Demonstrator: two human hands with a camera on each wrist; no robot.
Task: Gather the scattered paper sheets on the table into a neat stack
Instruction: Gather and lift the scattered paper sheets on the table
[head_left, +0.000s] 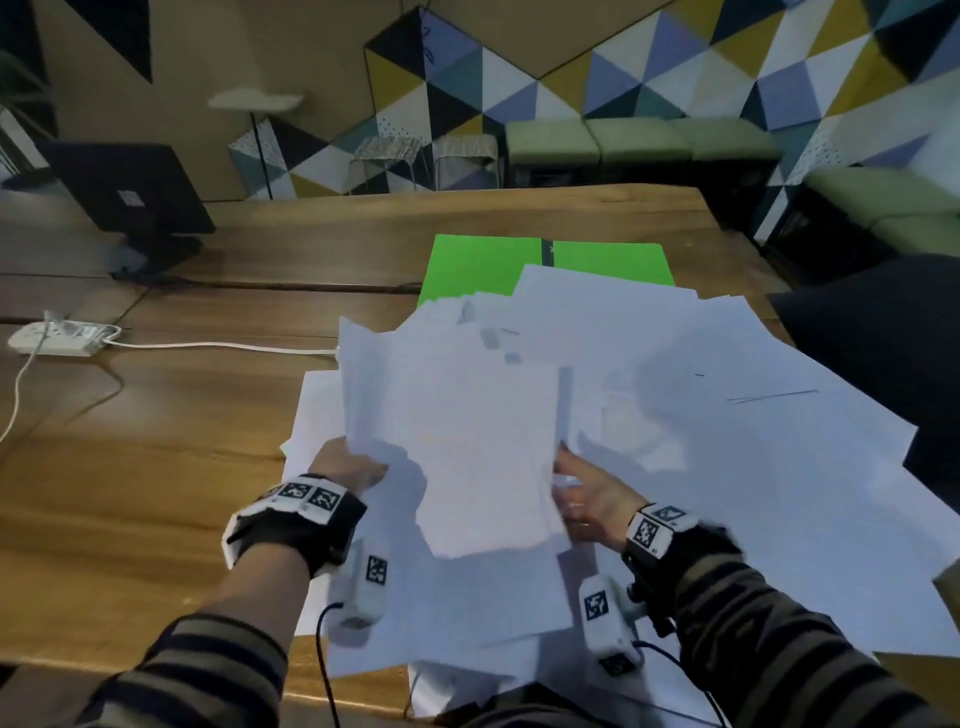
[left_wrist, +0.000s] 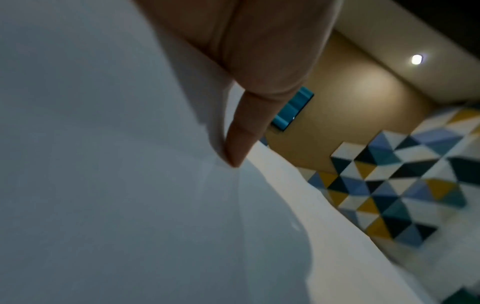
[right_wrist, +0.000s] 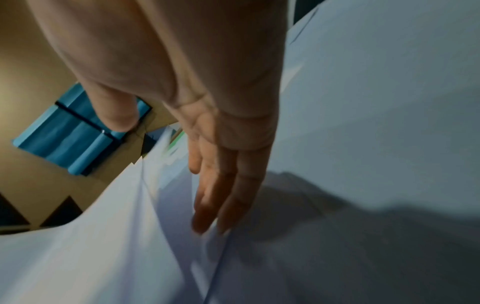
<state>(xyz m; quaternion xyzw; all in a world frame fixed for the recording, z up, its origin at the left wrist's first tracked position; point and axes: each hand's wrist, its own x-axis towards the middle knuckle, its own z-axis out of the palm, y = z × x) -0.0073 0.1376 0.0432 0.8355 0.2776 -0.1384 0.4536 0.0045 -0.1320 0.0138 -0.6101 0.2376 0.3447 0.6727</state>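
Left hand (head_left: 347, 464) pinches the raised bundle of sheets (head_left: 467, 415) at its left edge; right hand (head_left: 587, 493), fingers straight, presses the right edge. Loose sheets (head_left: 727, 467) fan across the table (head_left: 156, 467), over the green folder (head_left: 493, 260). Risk: uneven squeeze buckles the bundle and sheets slide out.

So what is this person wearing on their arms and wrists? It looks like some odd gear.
Both forearms have dark sleeves with lighter stripes. Each wrist carries a black strap edged with white tiles printed with square black-and-white codes. Under each wrist hangs a small white camera unit with its own code tag, and a thin black cable trails from it.
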